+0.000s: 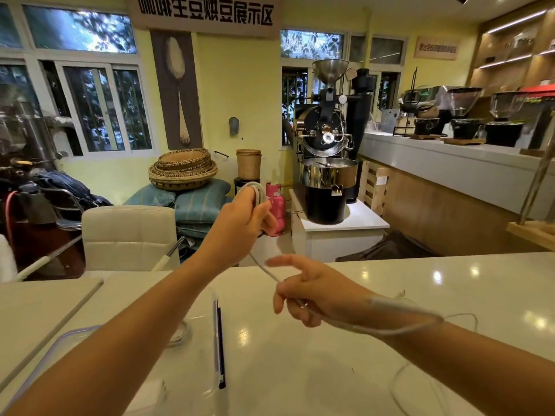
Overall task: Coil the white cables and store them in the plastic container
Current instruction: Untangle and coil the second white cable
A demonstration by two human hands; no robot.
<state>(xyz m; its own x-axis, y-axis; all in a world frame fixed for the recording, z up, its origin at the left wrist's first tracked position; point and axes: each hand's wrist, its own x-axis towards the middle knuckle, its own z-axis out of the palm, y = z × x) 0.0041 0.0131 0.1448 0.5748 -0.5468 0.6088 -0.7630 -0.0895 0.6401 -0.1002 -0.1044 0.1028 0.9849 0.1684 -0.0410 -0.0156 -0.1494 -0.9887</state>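
Observation:
My left hand (pixel 240 223) is raised above the white table, shut on several loops of a white cable (pixel 259 192). The cable runs down from that coil to my right hand (pixel 312 291), which pinches the strand between its fingers. From there it trails back over my right wrist, blurred. A clear plastic container (pixel 207 331) stands on the table under my left forearm, with a coiled white cable (pixel 181 333) inside. Its blue-rimmed lid (pixel 64 337) lies to the left. Another thin white cable (pixel 402 382) loops on the table at lower right.
The white table (pixel 300 370) ends ahead. A cream padded chair (pixel 129 235) stands beyond its far edge. A coffee roaster (pixel 327 163) on a white cabinet and a counter with grinders (pixel 468 115) lie further back right.

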